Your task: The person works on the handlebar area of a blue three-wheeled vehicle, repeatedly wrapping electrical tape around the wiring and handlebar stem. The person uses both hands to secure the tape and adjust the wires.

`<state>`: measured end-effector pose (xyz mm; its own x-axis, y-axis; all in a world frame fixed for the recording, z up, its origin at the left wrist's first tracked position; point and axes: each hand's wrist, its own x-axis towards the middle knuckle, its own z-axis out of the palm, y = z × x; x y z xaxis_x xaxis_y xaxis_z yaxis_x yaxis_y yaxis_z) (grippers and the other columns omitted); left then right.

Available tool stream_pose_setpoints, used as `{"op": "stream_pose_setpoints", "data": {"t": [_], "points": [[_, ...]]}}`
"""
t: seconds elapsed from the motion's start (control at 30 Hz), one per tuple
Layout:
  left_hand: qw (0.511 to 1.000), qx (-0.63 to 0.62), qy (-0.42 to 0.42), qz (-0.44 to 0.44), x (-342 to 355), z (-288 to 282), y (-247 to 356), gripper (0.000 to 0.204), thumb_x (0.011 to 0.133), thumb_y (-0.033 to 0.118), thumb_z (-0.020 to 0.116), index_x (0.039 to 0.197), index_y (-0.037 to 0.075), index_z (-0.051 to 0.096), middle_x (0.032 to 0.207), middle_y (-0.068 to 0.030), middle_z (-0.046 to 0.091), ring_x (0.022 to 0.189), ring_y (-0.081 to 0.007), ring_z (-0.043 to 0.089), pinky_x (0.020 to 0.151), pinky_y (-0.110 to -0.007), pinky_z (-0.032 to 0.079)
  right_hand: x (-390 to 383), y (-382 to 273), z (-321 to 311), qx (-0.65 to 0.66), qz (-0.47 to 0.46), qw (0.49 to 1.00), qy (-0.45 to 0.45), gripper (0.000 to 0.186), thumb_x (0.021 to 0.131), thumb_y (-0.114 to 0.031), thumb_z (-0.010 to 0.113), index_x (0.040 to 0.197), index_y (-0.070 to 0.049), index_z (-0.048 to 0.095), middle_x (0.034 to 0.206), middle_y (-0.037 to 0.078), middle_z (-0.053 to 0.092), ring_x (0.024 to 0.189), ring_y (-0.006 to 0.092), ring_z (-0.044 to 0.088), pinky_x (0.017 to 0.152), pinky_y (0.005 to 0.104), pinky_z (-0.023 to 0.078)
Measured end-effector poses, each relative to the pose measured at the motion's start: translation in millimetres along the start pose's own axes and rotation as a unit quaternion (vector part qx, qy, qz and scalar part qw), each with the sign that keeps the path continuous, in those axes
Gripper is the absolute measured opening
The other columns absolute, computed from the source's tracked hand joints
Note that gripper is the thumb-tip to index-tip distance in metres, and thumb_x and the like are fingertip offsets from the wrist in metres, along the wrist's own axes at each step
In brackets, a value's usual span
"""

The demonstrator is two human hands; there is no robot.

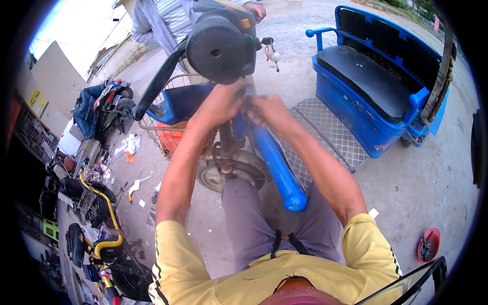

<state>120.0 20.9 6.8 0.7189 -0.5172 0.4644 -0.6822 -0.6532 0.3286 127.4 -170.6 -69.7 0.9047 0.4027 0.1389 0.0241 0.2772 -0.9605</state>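
Note:
My left hand (223, 103) and my right hand (270, 113) meet at the steering column of a blue cargo tricycle, just below its round black handlebar end (216, 53). Both hands are closed, their fingertips close together; whatever they pinch is hidden between the fingers. Down from my right hand slants a thick blue tube (278, 170) of the frame. Under my left forearm sit a blue panel (188, 101) and a wire basket with something orange-red (170, 136) inside. A bunch of keys (274, 55) dangles at the handlebar's right side. The front wheel (234, 174) is below my wrists.
The tricycle's footplate (325, 129) and black padded seat (363, 76) are at the right. Across the handlebar stands another person in a striped shirt (170, 20). A red bowl of small parts (428, 245) rests on the ground. Left are a yellow bike frame (109, 218), scooters and litter.

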Motion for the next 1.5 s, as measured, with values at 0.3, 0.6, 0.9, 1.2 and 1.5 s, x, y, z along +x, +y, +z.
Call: {"op": "stream_pose_setpoints", "data": {"t": [0.3,0.6,0.9,1.2,1.5], "points": [[0.997,-0.048,0.053,-0.038,4.7,2.6,4.8,0.034,0.098,-0.003,0.068,0.132,0.000,0.067,0.103,-0.0142,0.078,0.093,-0.0207,0.074,0.086,-0.037,0.058,16.7,-9.4,-6.5,-0.298,-0.281,0.898,0.158,0.045,0.100,-0.045,0.078,0.106,-0.001,0.077,0.076,0.005,0.070,0.067,0.0146,0.065,0.060,0.0340,0.050],[0.998,-0.033,0.028,-0.046,6.4,0.1,-6.7,0.042,0.094,-0.005,0.072,0.134,0.003,0.064,0.103,-0.0120,0.077,0.097,-0.0229,0.076,0.087,-0.039,0.059,46.5,-3.4,-11.3,0.084,-0.111,0.979,0.151,0.023,0.103,-0.019,0.075,0.112,0.002,0.071,0.088,0.009,0.073,0.068,0.0144,0.066,0.059,0.0296,0.051],[0.993,0.064,0.076,0.057,-0.5,10.5,-3.3,0.017,0.096,0.000,0.074,0.112,0.001,0.076,0.107,-0.0150,0.072,0.099,-0.0390,0.072,0.087,-0.043,0.057,49.1,31.9,-17.2,0.017,0.061,0.997,0.053,0.034,0.106,-0.030,0.063,0.103,0.003,0.070,0.077,0.011,0.070,0.058,0.0153,0.062,0.049,0.0312,0.046],[0.988,0.149,0.022,0.036,4.9,15.9,-5.6,0.016,0.098,0.002,0.067,0.114,-0.003,0.065,0.114,-0.0194,0.062,0.110,-0.0446,0.064,0.093,-0.051,0.053,20.0,-6.8,-27.9,-0.205,0.097,0.974,0.003,0.038,0.109,-0.033,0.061,0.113,0.004,0.071,0.092,0.012,0.074,0.069,0.0171,0.067,0.054,0.0324,0.050],[0.987,0.156,0.041,0.006,3.5,21.9,4.6,0.017,0.098,0.005,0.065,0.112,-0.005,0.060,0.114,-0.0223,0.061,0.112,-0.0453,0.062,0.095,-0.051,0.052,11.7,-8.3,-33.0,-0.347,-0.299,0.879,0.134,0.034,0.096,-0.023,0.076,0.120,0.002,0.077,0.117,0.021,0.076,0.101,0.0359,0.075,0.088,0.0458,0.060]]}}
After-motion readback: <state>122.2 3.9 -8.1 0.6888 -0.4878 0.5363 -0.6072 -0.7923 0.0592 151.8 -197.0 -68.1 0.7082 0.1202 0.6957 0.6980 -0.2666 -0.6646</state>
